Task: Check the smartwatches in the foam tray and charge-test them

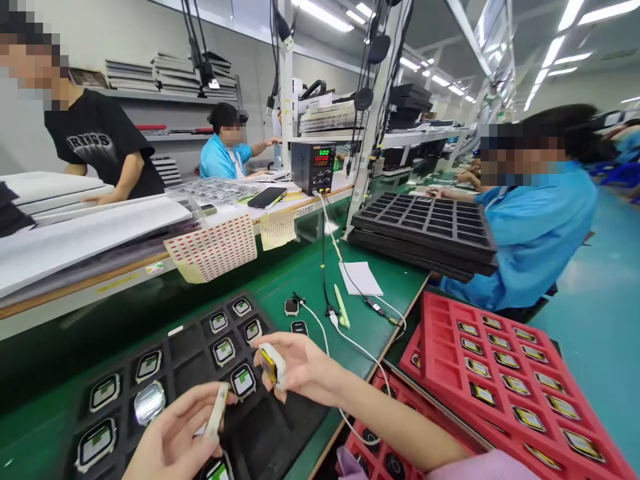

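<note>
Two watch cases are in my hands above a black foam tray: a pale one (216,413) in my left, one with a yellow face (271,367) in my right. At the far left, a person in a black T-shirt (107,150) has a hand on some stacked white sheets (95,223). Below them lies the black foam tray (186,348), its compartments holding watches (97,445) with green patches on their faces (one catches so much glare that I cannot read it). My left hand (175,430) pinches the pale case, edge up, between thumb and fingers over the tray's near part. Behind hangs a sheet of red-dotted stickers (213,250). My right hand (297,367) grips the other case by its off-white casing, yellow side facing left, near the tray's right side. Just past it, a dark-faced watch (291,307) sits on the green table (313,267). Further right are a power supply (314,167) reading 5.00, a light green pen (342,305), a white pad (361,278) and stacked black trays (425,233). A red foam tray (440,340) holds more yellow-faced pieces (529,419), near a co-worker in blue (540,227).
</note>
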The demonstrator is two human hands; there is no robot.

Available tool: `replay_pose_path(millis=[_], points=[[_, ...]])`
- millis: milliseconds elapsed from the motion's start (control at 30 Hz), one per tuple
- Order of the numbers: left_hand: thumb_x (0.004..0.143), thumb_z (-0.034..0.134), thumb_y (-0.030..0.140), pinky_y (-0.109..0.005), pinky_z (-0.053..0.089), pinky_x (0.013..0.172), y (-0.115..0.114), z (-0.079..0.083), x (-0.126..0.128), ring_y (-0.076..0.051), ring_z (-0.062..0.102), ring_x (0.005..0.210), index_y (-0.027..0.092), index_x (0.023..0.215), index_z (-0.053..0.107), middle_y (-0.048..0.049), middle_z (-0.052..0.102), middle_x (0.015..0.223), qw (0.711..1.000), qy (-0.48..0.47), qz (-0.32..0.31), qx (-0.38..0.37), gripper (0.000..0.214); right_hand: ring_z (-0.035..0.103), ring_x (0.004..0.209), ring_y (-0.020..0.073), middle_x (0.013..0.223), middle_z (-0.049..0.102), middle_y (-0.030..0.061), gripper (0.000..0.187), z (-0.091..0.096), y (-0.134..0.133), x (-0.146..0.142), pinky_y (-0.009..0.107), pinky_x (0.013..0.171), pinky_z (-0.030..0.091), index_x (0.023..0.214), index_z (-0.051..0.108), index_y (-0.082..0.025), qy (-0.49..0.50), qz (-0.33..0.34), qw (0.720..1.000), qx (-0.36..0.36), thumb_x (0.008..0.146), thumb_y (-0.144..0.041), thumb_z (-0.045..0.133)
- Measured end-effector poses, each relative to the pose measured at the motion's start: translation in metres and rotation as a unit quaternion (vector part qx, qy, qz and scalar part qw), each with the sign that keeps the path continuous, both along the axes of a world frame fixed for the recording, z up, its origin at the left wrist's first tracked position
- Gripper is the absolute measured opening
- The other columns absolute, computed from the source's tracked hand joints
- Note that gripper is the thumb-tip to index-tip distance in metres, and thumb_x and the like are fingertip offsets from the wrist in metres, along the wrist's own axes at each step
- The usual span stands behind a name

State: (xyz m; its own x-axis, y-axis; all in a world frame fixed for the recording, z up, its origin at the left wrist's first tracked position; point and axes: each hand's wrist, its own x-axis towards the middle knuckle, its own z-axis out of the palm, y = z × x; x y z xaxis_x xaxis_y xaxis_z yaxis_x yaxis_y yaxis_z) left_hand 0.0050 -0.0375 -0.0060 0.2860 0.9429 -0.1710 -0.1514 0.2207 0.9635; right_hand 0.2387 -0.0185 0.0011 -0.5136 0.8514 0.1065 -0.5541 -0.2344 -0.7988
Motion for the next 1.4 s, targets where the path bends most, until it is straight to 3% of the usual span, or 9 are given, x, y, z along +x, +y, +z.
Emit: replay_pose_path(millis=[167,333,433,533,633,800,1000,1133,1400], points=[[0.054,0.084,0.028,-0.018,0.045,0.058,-0.001,0.021,-0.007,-0.015,0.056,0.074,0.02,0.105,0.064,-0.0098,0.068,0.097,0.992,-0.093,0.052,-0.071,0.056,0.059,0.079,0.0115,0.093,0.06,0.0034,0.061,0.0,-0.003,-0.024,0.017,0.062,0.05,0.114,0.06,-0.016,-0.072,-0.045,0.996,0.038,0.059,-0.006,0.083],[0.056,0.073,0.013,-0.016,0.033,0.049,0.005,0.017,-0.007,-0.007,0.044,0.057,0.02,0.102,0.061,-0.0043,0.065,0.088,0.987,-0.135,0.045,-0.081,0.047,0.058,0.051,0.0065,0.104,0.059,0.0053,0.059,-0.002,-0.004,-0.036,0.014,0.038,0.043,0.124,0.049,-0.023,-0.166,-0.062,0.982,0.072,0.071,-0.013,0.074],[0.055,0.065,0.006,-0.019,0.04,0.062,0.006,0.017,-0.008,-0.011,0.051,0.068,0.02,0.107,0.06,-0.0024,0.064,0.085,0.99,-0.109,0.061,-0.071,0.055,0.061,0.065,0.0096,0.099,0.062,0.006,0.058,0.002,-0.004,-0.038,0.013,0.045,0.044,0.124,0.05,-0.02,-0.186,-0.07,0.976,0.089,0.071,-0.011,0.073],[0.054,0.061,0.008,-0.03,0.045,0.08,0.003,0.022,-0.009,-0.019,0.058,0.086,0.02,0.117,0.056,-0.005,0.063,0.092,0.988,-0.135,0.036,-0.066,0.064,0.059,0.076,0.0119,0.106,0.061,0.0087,0.065,0.007,-0.003,-0.036,0.014,0.05,0.044,0.132,0.047,-0.019,-0.178,-0.058,0.976,0.108,0.072,-0.015,0.073],[0.06,0.061,0.012,-0.041,0.047,0.083,-0.003,0.028,-0.007,-0.027,0.061,0.094,0.023,0.124,0.051,-0.0071,0.061,0.098,0.984,-0.164,0.003,-0.062,0.066,0.055,0.06,0.0101,0.091,0.063,0.0063,0.055,0.01,-0.004,-0.037,0.015,0.042,0.04,0.131,0.051,-0.018,-0.191,-0.091,0.971,0.108,0.08,-0.026,0.068],[0.075,0.053,0.011,-0.037,0.05,0.075,-0.009,0.027,-0.002,-0.023,0.063,0.084,0.023,0.131,0.046,-0.0054,0.061,0.097,0.989,-0.145,0.005,-0.004,0.058,0.046,0.04,0.0066,0.072,0.065,0.0023,0.029,0.015,-0.007,-0.044,0.018,0.038,0.039,0.108,0.067,-0.016,-0.217,-0.175,0.957,0.086,0.085,-0.033,0.064],[0.093,0.047,0.027,-0.034,0.053,0.068,-0.008,0.025,-0.002,-0.02,0.063,0.079,0.023,0.131,0.043,-0.007,0.061,0.093,0.993,-0.116,-0.024,0.027,0.039,0.053,0.043,0.0096,0.076,0.066,0.0045,0.034,0.016,-0.011,-0.043,0.019,0.037,0.041,0.112,0.067,-0.017,-0.242,-0.154,0.952,0.102,0.087,-0.039,0.059],[0.094,0.045,0.027,-0.03,0.053,0.059,-0.007,0.026,-0.003,-0.018,0.062,0.071,0.02,0.13,0.043,-0.0062,0.059,0.085,0.995,-0.093,-0.016,0.044,0.037,0.057,0.047,0.0117,0.075,0.064,0.0043,0.034,0.015,-0.015,-0.041,0.021,0.04,0.044,0.116,0.064,-0.018,-0.234,-0.129,0.957,0.113,0.09,-0.039,0.055],[0.082,0.049,0.011,-0.04,0.05,0.079,-0.016,0.032,-0.007,-0.023,0.061,0.091,0.022,0.132,0.044,-0.0086,0.061,0.103,0.987,-0.156,-0.024,0.02,0.052,0.059,0.047,0.0117,0.079,0.065,0.0042,0.033,0.018,-0.016,-0.045,0.02,0.039,0.042,0.115,0.063,-0.019,-0.23,-0.134,0.958,0.106,0.086,-0.035,0.064]])
